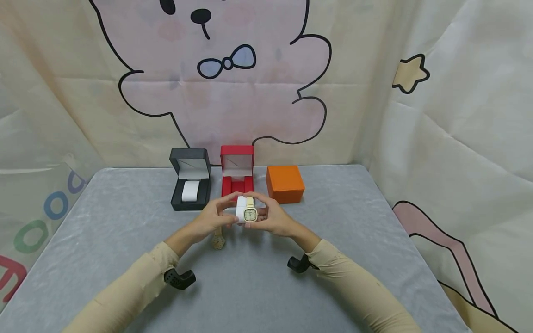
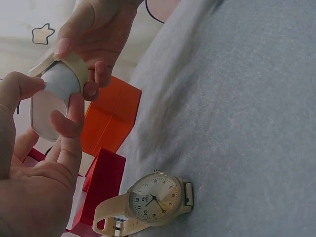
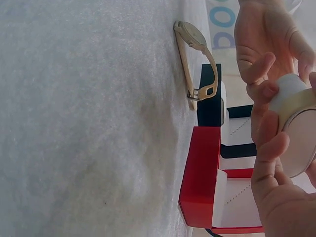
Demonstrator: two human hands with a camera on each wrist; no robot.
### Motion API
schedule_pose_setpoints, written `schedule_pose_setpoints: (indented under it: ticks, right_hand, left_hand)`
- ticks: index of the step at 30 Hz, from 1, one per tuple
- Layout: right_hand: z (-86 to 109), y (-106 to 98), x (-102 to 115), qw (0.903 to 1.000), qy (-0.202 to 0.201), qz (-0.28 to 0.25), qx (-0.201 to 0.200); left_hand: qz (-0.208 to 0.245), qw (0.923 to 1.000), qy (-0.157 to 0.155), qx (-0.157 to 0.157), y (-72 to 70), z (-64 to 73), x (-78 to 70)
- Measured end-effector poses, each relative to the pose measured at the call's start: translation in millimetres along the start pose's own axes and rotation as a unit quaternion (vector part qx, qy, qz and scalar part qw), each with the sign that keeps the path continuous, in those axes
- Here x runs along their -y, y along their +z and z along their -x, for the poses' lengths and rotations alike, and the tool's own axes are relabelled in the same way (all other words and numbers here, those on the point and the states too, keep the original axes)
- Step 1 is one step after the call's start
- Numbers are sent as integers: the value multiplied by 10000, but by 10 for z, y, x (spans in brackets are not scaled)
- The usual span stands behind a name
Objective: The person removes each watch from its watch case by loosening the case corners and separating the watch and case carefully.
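Above the table, both hands hold a white watch cushion (image 1: 240, 209) with a cream-strapped, square-faced watch (image 1: 250, 214) around its right part. My left hand (image 1: 210, 217) pinches the cushion's left end between thumb and fingers. On the other side, my right hand (image 1: 278, 219) grips the watch and strap where they wrap the cushion. In the left wrist view the strap curves over the cushion (image 2: 60, 81) under the right thumb. A second watch, round-faced with a beige strap (image 2: 157, 197), lies buckled on the table below my left hand.
Behind the hands stand an open black watch box (image 1: 176, 196) with a white cushion inside and an open red watch box (image 1: 237, 150). To their right sits a closed orange box (image 1: 285, 184). Grey cloth (image 1: 258, 296) covers the table, and a printed curtain (image 1: 266, 106) hangs behind.
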State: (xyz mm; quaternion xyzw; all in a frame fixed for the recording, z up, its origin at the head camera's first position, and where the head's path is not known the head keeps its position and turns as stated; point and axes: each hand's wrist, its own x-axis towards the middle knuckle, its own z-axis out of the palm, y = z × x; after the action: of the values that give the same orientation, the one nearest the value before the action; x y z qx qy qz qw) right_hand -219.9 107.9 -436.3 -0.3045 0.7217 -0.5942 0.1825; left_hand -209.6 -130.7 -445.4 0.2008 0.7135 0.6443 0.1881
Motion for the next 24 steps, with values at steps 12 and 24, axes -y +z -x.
schedule_pose_setpoints:
  ticks: [12, 24]
  right_hand:
    - [10, -32, -9, 10000, 36, -7, -46]
    - [74, 13, -8, 9998, 12, 21, -211]
  left_hand:
    - [268, 9996, -108, -80, 20, -10, -15]
    - [-4, 10000, -13, -93, 47, 24, 10]
